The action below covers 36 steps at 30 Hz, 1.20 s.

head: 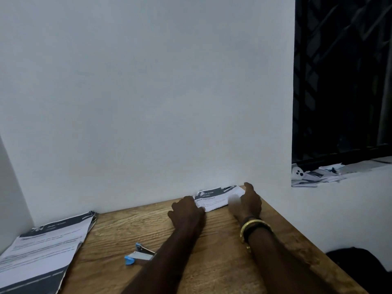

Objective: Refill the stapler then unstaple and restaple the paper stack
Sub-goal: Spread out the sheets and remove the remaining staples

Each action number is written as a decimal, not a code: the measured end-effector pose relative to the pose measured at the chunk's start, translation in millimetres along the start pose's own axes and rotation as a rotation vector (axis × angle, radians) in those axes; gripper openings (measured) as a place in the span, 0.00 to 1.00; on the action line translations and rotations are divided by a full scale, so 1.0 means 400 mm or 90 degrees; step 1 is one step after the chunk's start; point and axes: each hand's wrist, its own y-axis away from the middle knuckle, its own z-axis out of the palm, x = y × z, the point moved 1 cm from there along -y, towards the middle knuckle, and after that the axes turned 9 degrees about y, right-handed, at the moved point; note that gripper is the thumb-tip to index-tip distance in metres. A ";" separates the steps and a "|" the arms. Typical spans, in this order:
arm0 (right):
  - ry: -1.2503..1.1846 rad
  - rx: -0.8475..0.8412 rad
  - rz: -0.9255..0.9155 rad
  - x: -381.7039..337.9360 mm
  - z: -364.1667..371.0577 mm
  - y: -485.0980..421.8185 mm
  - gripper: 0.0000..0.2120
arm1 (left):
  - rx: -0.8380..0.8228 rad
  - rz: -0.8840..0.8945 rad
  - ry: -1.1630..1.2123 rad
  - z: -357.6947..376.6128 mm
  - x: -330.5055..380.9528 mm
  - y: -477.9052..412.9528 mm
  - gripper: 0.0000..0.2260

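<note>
A small printed paper stack (216, 198) lies at the far edge of the wooden table (212, 251), against the wall. My left hand (186, 210) grips the stack's left end with curled fingers. My right hand (251, 200) holds its right end, with the thumb raised by the wall. A blue and silver stapler (139, 254) lies hinged apart on the table, near my left forearm, touched by neither hand.
A larger stack of printed sheets (42, 249) lies at the table's left corner. Loose papers (324, 174) and a small white device (298, 172) sit on the window ledge at right. White walls close in behind and left.
</note>
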 end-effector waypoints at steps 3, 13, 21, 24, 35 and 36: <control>0.001 0.008 0.011 -0.002 -0.001 0.002 0.25 | -0.006 -0.001 -0.004 0.000 0.003 -0.002 0.21; -0.016 0.017 -0.042 -0.076 -0.004 0.083 0.26 | 0.067 0.059 0.149 -0.064 0.000 0.014 0.15; -0.157 -0.039 -0.195 -0.229 0.069 0.242 0.10 | 0.219 0.110 0.353 -0.186 -0.006 0.063 0.08; -0.216 -0.063 -0.218 -0.279 0.107 0.308 0.07 | 0.266 0.102 0.414 -0.254 -0.047 0.075 0.07; -0.146 -0.296 -0.224 -0.382 0.288 0.555 0.05 | 0.329 -0.028 0.365 -0.456 -0.300 0.132 0.08; -0.132 -0.312 -0.225 -0.386 0.305 0.573 0.06 | 0.329 -0.041 0.355 -0.468 -0.323 0.138 0.08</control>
